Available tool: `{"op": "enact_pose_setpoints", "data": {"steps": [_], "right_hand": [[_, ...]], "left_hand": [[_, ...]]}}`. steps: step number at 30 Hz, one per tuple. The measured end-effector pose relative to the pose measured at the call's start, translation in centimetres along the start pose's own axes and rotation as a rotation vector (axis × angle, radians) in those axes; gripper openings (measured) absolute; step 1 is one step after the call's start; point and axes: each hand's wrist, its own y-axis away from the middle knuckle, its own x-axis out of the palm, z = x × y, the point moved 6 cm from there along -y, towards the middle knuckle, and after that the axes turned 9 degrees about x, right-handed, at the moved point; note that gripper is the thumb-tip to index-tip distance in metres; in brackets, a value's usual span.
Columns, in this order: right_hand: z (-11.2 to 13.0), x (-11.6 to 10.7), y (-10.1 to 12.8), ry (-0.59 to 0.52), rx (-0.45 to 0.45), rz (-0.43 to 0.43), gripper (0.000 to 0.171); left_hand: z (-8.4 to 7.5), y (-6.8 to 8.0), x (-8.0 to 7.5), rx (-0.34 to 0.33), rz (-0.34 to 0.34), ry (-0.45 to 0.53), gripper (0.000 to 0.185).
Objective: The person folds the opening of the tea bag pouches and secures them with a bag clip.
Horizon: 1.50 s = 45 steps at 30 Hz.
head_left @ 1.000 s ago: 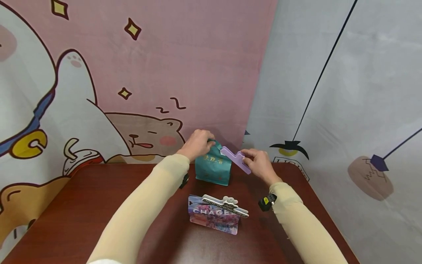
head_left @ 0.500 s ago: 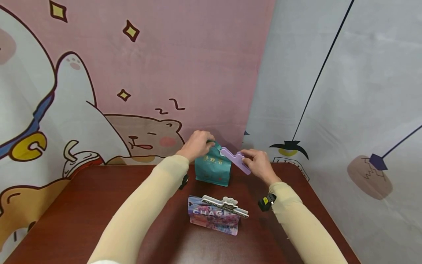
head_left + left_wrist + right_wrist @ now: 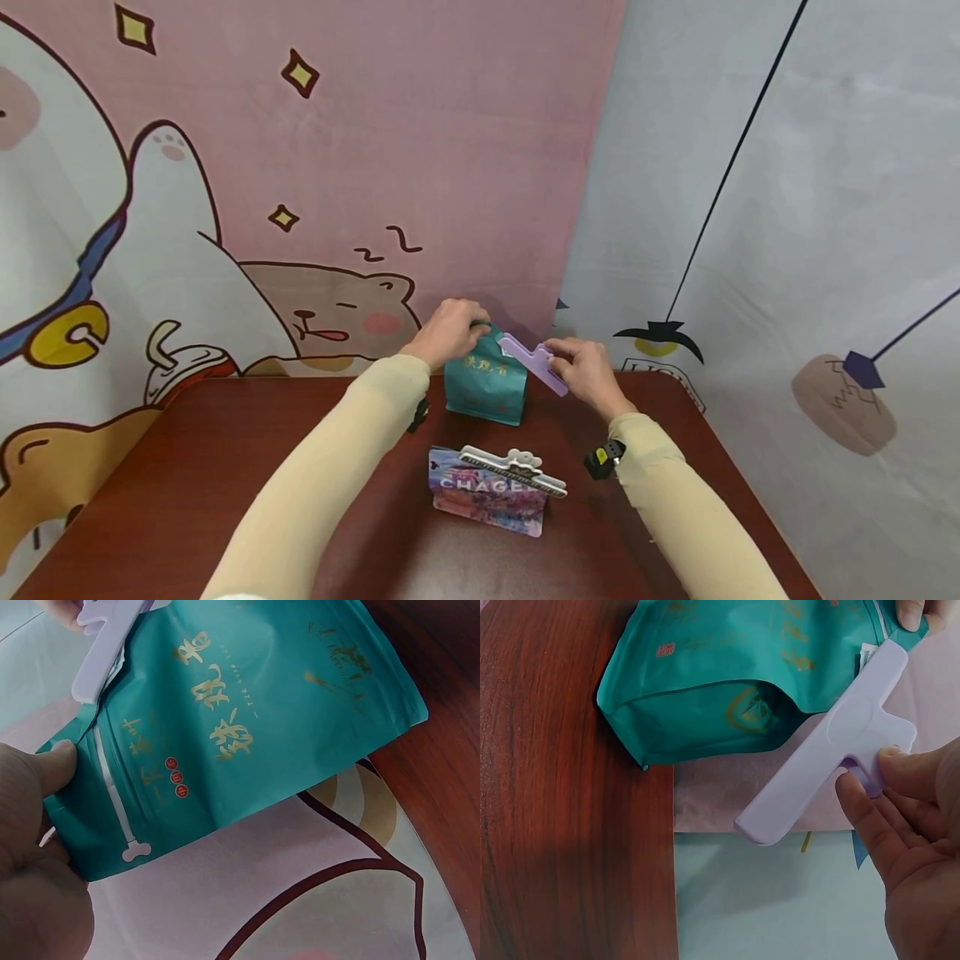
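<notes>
A teal pouch with gold lettering [image 3: 486, 387] stands upright at the back of the table. My left hand [image 3: 448, 329] pinches its top left corner; in the left wrist view the thumb presses on the teal film beside a pale zip strip. A lilac bag clip [image 3: 829, 742] slants across the pouch's top right corner, one end overlapping the top edge. My right hand [image 3: 588, 373] pinches the clip's handle tabs between thumb and fingers, its long bar reaching out past the pouch's side.
Nearer on the brown table [image 3: 255, 467] stands a pink and blue pouch [image 3: 487, 500], a white clip [image 3: 513, 469] along its top. Right behind the table hangs a cartoon-printed cloth [image 3: 450, 167].
Both hands keep their grips, and the lilac clip stays at the teal pouch's corner, shifting very slightly left. The head view tilts a little.
</notes>
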Motion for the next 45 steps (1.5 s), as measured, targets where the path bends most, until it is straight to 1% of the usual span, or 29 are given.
{"op": "enact_pose_setpoints", "data": {"steps": [9,18,25,35,41,45], "right_hand": [[1.3,-0.1,0.0,-0.011,-0.04,-0.03,0.024],[1.9,0.0,-0.3,-0.021,-0.042,-0.031,0.023],[2.2,0.0,-0.4,-0.024,-0.084,-0.056,0.021],[2.2,0.0,-0.3,-0.039,-0.055,-0.044,0.022],[2.3,0.1,-0.2,-0.023,-0.057,-0.042,0.022],[2.2,0.0,-0.2,-0.022,-0.06,-0.047,0.022]], "left_hand": [[-0.4,0.1,-0.2,0.007,0.002,-0.003,0.012],[-0.4,0.0,-0.1,0.013,-0.005,0.011,0.012],[-0.2,0.0,0.0,-0.006,0.001,0.013,0.013],[-0.3,0.0,0.0,-0.011,0.017,0.009,0.014],[-0.1,0.4,-0.4,-0.035,0.05,0.04,0.014],[0.3,0.7,-0.8,-0.053,0.033,0.04,0.012]]}}
